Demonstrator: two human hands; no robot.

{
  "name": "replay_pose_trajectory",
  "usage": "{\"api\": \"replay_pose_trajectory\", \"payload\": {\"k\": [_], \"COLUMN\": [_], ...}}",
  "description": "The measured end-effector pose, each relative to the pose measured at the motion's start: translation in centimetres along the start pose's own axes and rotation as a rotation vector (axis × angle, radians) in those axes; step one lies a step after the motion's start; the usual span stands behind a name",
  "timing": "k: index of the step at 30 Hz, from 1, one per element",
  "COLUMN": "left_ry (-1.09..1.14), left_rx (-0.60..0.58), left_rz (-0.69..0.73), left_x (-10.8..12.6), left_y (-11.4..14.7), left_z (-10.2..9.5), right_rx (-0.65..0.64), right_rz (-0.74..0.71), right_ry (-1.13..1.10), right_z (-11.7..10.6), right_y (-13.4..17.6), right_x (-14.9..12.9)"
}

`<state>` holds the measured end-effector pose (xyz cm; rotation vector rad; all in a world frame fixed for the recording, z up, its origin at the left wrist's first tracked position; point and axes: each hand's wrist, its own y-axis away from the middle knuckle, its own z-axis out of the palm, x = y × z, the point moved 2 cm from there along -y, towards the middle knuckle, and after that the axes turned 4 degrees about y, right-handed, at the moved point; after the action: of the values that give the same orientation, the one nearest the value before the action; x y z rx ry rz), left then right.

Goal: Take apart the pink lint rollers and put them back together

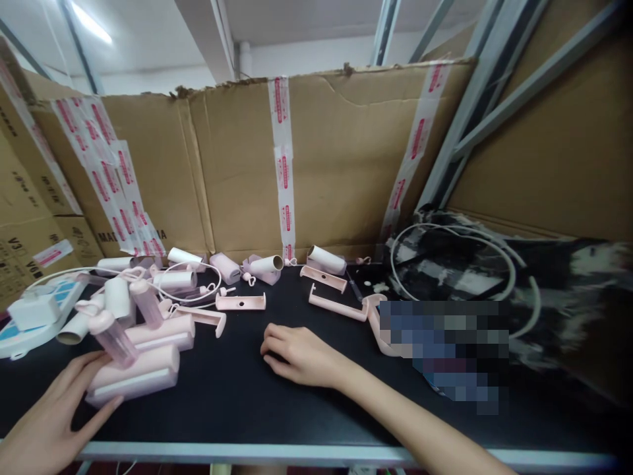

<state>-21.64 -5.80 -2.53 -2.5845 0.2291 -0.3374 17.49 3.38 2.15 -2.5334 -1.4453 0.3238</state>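
My left hand (pixel 52 406) is at the lower left, its thumb in front of and its fingers behind a pink roller case (pixel 143 369) with a white strip along its side. A small pink bottle (pixel 116 340) with a looped cap leans over the top of that case. Right behind lies a second pink roller case (pixel 173 330), and another pink bottle (pixel 147 305) rises from it. My right hand (pixel 297 356) rests on the black tabletop (pixel 237 402), fingers loosely bent, thumb apart, with nothing visible in it. Pink bracket-shaped frames (pixel 241 303) lie beyond it.
White rolls with cardboard cores (pixel 270 265) and clear sleeves lie along the cardboard wall (pixel 237 171). A white charger (pixel 33 309) sits on a white-and-blue power strip (pixel 59 310) at left. Coiled white cable (pixel 395 264) lies on black plastic at right, near a blurred-out patch.
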Motion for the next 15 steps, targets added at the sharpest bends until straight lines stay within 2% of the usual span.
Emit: {"api": "replay_pose_trajectory", "payload": {"k": [4,8,10,12,15], "left_ry": [-0.015,0.006,0.018,0.019,-0.006], "left_rx": [-0.030,-0.042,-0.028,0.032,0.189], "left_rz": [-0.030,-0.023,-0.010,-0.007,-0.017], "left_x": [-0.5,-0.4,-0.5,-0.7,-0.4], "left_y": [-1.0,-2.1,-2.3,-2.2,-1.3], "left_z": [1.1,1.9,2.0,1.7,1.0], "right_rx": [-0.052,0.076,0.188,0.272,0.264], "right_rz": [-0.083,-0.020,0.094,0.286,0.615], "right_ry": [0.104,0.236,0.297,0.360,0.469], "right_z": [-0.5,-2.7,-4.1,-5.3,-6.4], "right_y": [0.0,0.3,0.8,1.5,2.5], "right_x": [-0.2,1.5,3.1,5.0,7.9]}}
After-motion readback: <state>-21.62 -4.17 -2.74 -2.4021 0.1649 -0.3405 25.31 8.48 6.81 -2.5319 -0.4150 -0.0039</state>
